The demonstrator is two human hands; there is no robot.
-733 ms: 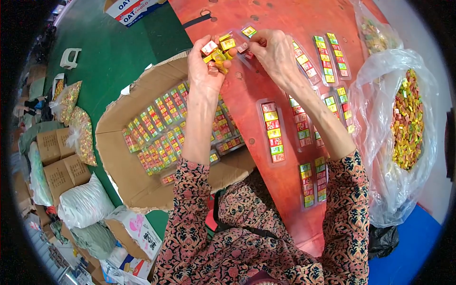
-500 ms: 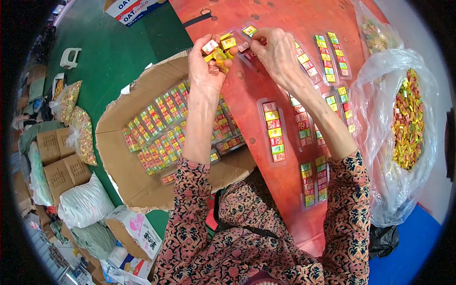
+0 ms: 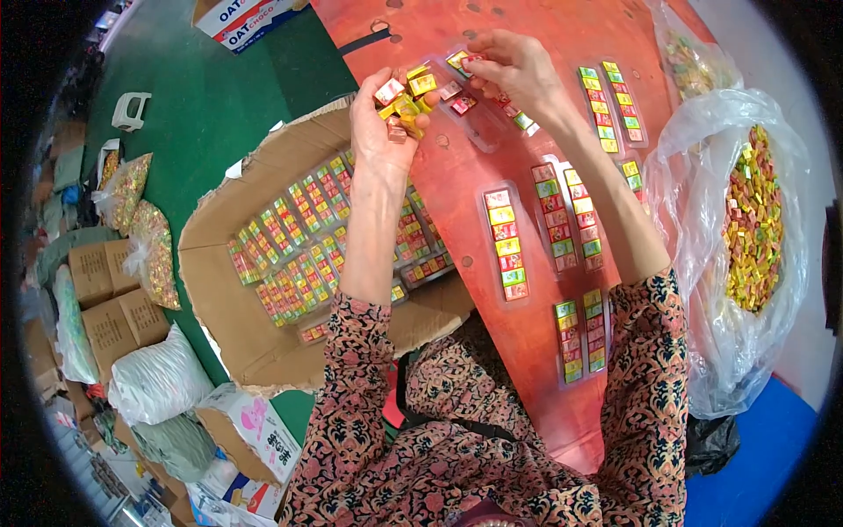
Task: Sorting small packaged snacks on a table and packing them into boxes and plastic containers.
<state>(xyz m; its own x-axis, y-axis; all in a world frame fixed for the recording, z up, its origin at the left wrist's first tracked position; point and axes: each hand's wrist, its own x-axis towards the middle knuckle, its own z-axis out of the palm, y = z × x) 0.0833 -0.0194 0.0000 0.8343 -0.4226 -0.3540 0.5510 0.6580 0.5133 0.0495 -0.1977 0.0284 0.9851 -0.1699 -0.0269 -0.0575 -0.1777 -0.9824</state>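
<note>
Patterned sleeves (image 3: 356, 395): reached forward from the table's near end, one on either side of its near corner.
Pair of rows (image 3: 568, 342): wrapped pieces in clear plastic lay toward the table's near corner, just beside the right sleeve.
Cardboard box (image 3: 263, 351): stood against the table's left edge, with many filled trays (image 3: 307, 278) inside.
Lone row (image 3: 505, 246): lay near the left edge, its long axis roughly along it.
Clear bag (image 3: 689, 206): sagged open at the table's right side, around loose pieces (image 3: 753, 233).
Left hand (image 3: 383, 132): hung over the left edge, palm up, fingers curled around a cluster of wrapped pieces (image 3: 407, 107).
Nearer tray (image 3: 479, 128): lay between the hands, inside the left edge; two pieces sat at its far end, the rest of its length bare.
Right hand (image 3: 524, 75): the closer one to both trays; its fingertips were at a small red piece (image 3: 474, 63), though whether clamped or merely touching could not be told.
Key relation: the red piece lay right at those fingertips, just beside a yellow-green piece (image 3: 457, 61); the nearer tray lay nearward of them, long axis slanting roughly with the left edge.
White carton (image 3: 246, 22): stood on the floor past the table's far left edge.
</note>
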